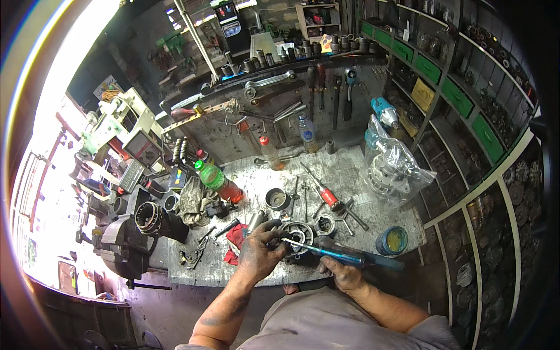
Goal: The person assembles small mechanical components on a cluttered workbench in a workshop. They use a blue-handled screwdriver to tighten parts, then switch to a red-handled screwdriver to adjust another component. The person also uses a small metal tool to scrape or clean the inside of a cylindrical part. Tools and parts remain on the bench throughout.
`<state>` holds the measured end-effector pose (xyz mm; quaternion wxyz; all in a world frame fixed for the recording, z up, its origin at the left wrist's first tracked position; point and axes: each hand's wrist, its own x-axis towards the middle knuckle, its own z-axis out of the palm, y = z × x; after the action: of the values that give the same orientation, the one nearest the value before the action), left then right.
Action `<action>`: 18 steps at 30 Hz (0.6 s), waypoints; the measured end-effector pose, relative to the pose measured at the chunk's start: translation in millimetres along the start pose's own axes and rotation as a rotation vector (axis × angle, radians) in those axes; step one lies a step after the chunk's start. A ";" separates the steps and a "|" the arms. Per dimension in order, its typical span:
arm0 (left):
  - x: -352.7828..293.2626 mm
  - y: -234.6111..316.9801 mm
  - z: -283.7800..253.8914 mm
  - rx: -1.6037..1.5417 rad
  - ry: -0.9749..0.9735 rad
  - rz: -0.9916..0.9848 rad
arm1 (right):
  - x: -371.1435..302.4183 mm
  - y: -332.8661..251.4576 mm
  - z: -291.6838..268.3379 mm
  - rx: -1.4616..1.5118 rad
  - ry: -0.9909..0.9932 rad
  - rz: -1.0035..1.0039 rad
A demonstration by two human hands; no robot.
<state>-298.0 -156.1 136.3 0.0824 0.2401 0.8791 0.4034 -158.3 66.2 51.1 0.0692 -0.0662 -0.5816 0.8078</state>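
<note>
My right hand [345, 274] is closed around a blue-handled screwdriver [341, 255], its pale shaft pointing left. A blurred blue-and-dark length stretches right beyond the hand. The shaft crosses over a round metal housing [307, 228] with a ring-shaped inside, lying at the bench's near edge. My left hand [261, 249], darkly stained, has its fingers bent together by the shaft's tip and the housing's left side; what they pinch is hidden. Right beside the housing sits a smaller round metal part [324, 224]. A red cloth [234, 244] lies left of my left hand.
Around the bench [373, 224] stand a green-capped bottle [219, 181], a dark round cup [277, 199], a red-handled tool [331, 199], a blue tin [391, 240] and a plastic-wrapped machine part [388, 172]. A vise [125, 248] is at the left; shelves with green drawers [457, 98] line the right.
</note>
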 end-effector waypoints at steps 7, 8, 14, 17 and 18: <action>-0.2 -0.4 -14.2 0.055 -0.092 0.065 | 6.5 -6.6 -13.1 0.066 0.034 -0.035; -0.1 0.5 -16.9 0.075 -0.111 0.064 | 7.0 -11.1 -15.8 0.009 0.035 -0.064; 2.6 7.9 -25.7 0.142 -0.173 0.076 | 9.4 -51.5 -22.4 -0.394 -0.060 -0.305; 4.0 10.1 -27.5 0.142 -0.191 0.076 | 13.2 -62.1 -13.0 -0.530 -0.089 -0.379; 4.0 10.6 -27.8 0.146 -0.190 0.088 | 13.6 -63.0 -9.5 -0.618 -0.095 -0.550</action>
<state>-307.1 -166.9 162.8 0.1300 0.3210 0.8829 0.3170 -167.6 97.3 107.5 0.2323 0.1112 -0.7954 0.5487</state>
